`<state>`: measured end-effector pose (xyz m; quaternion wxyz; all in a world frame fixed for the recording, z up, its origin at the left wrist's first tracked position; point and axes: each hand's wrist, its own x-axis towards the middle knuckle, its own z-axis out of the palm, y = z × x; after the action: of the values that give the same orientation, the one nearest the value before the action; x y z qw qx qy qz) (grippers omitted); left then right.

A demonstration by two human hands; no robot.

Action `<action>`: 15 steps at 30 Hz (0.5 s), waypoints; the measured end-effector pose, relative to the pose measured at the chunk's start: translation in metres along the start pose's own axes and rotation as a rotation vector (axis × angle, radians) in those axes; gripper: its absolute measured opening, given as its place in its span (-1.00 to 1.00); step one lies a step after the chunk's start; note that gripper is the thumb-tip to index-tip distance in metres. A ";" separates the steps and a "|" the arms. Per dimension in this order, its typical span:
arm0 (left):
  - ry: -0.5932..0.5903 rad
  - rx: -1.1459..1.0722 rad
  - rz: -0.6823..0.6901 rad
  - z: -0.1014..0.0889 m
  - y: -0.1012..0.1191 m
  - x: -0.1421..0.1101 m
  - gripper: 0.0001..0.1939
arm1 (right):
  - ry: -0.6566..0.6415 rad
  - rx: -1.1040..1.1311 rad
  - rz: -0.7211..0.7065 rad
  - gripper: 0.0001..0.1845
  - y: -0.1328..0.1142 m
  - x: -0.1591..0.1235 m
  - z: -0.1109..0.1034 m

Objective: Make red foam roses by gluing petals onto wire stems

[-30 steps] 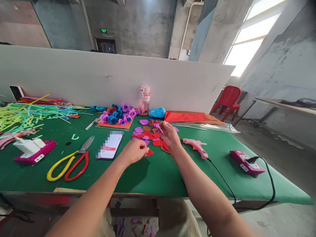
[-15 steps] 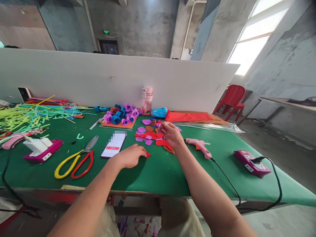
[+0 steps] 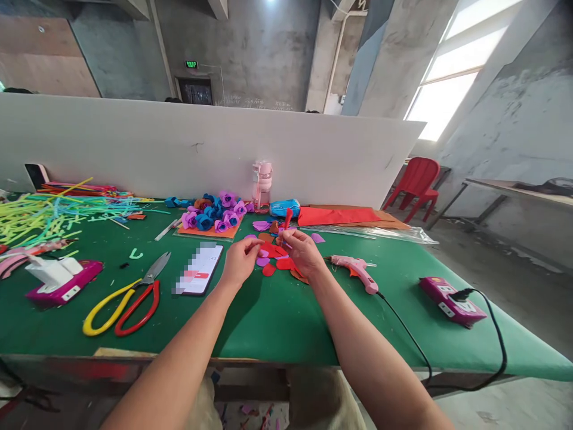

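Note:
My right hand (image 3: 304, 252) is closed in a pinch on a red rolled petal piece (image 3: 289, 217), which stands up above the fingertips. Close by on the left, my left hand (image 3: 242, 257) has thumb and fingers drawn together; anything between them is too small to make out. Both hands hover over a loose pile of red, purple and brown petals (image 3: 269, 270). To the right of my right hand lies a pink glue gun (image 3: 356, 267) with a black cord. Left of my left hand is a phone (image 3: 200, 272), its screen lit.
Scissors (image 3: 134, 298) with yellow and red handles lie left. Blue and purple paper flowers (image 3: 210, 214) sit behind the phone. Pipe cleaners (image 3: 54, 212) are heaped far left. A pink bottle (image 3: 263, 185), red sheets (image 3: 338, 215) and purple power strips (image 3: 452, 303) are also there.
My left hand has lifted from the table's front area toward my right hand. A red petal piece now stands in my right hand's pinch. The view has shifted slightly.

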<state>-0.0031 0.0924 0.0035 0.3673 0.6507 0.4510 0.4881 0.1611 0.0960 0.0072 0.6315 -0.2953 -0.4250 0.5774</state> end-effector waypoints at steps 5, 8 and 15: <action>-0.190 -0.520 -0.176 0.031 0.004 -0.008 -0.71 | -0.005 -0.184 -0.015 -0.75 0.013 -0.001 0.004; -0.152 -0.530 -0.188 0.041 0.006 -0.011 -0.68 | 0.025 -0.233 -0.038 -0.73 0.017 0.000 0.004; -0.034 -0.548 -0.041 0.037 0.010 -0.009 -0.72 | 0.070 -0.298 -0.073 -0.59 0.000 0.002 0.000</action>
<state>0.0336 0.0793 0.0011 0.5468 0.5260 0.3090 0.5735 0.1615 0.0979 0.0076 0.6157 -0.3901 -0.4939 0.4741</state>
